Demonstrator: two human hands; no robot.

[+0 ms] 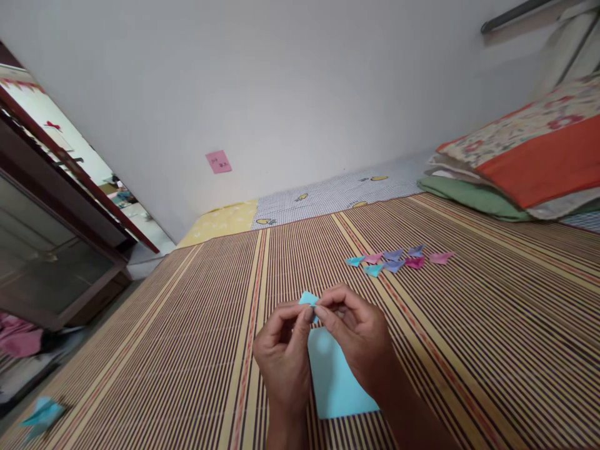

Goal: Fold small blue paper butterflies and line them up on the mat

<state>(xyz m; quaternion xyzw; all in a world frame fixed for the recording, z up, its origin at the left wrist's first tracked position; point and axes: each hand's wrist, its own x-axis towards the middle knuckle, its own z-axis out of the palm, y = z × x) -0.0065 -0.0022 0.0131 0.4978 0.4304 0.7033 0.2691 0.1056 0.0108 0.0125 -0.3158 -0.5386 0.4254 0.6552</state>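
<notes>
Between my two hands is a small folded piece of light-blue paper (pixel 307 298), held up above the mat. My left hand (pixel 287 340) pinches its left side between thumb and fingers. From the other side, my right hand (pixel 359 325) grips it with thumb and forefinger, the two thumbs almost meeting. Fingertips hide much of the paper's lower part. Below the hands lies a larger light-blue sheet or stack of paper (pixel 340 387), partly covered by my right hand and wrist.
Several small folded paper pieces (pixel 394 259) in blue, pink and purple lie ahead on the striped mat (pixel 201 350). A blue folded paper (pixel 43 415) rests at the lower left. Folded bedding (pixel 529 156) is piled at right; a pink note (pixel 219 162) hangs on the wall.
</notes>
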